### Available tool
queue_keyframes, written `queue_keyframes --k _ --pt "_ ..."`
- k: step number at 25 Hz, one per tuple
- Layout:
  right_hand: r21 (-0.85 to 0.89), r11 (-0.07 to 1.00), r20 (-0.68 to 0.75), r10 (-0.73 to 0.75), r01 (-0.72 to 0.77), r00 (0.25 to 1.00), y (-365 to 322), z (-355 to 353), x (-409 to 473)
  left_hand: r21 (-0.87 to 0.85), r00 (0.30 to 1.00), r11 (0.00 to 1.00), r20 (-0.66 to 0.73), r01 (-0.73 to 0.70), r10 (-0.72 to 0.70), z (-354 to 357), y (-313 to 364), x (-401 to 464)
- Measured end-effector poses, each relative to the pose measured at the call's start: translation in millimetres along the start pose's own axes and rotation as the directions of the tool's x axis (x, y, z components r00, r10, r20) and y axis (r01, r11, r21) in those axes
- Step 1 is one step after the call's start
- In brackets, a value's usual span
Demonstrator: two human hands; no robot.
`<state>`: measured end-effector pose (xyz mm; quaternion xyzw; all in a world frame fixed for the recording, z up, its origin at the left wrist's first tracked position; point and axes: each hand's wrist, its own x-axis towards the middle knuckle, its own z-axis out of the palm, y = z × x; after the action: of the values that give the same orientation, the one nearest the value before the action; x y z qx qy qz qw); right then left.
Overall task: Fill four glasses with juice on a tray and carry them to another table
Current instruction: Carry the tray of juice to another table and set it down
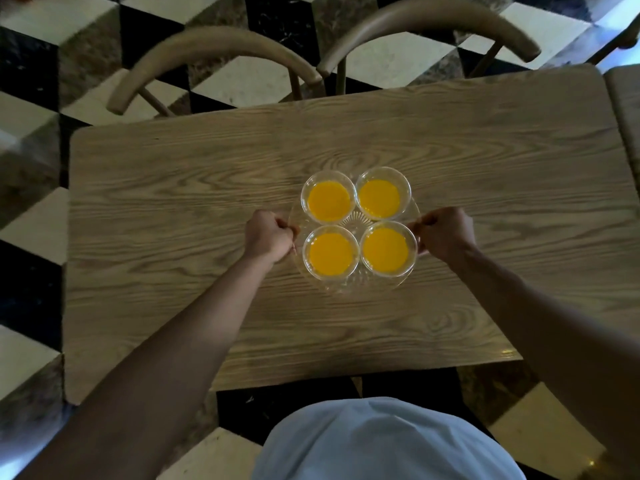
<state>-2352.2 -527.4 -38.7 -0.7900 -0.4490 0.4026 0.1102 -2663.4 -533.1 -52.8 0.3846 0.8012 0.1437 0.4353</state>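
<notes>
A clear tray (356, 287) sat near the middle of a wooden table (173, 202), carrying four glasses of orange juice in a square: two far ones (328, 197) (383, 194) and two near ones (330, 252) (388, 249), rims touching or nearly so. The left hand (270, 235) gripped the tray's left edge, fingers curled tight around it. The right hand (443, 230) gripped the right edge the same way, fingers curled closed on the rim. Whether the tray rested on the table or hung just above it was hard to tell. Two chairs (214, 46) (429, 19) stood at the far side, on a chequered floor (31, 216).
</notes>
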Motion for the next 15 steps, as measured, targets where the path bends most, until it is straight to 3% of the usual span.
queue_keyframes --k 15 --pt "-0.038 0.999 0.000 0.013 -0.013 1.000 -16 22 12 0.018 1.000 1.000 0.008 0.009 -0.009 0 -22 33"
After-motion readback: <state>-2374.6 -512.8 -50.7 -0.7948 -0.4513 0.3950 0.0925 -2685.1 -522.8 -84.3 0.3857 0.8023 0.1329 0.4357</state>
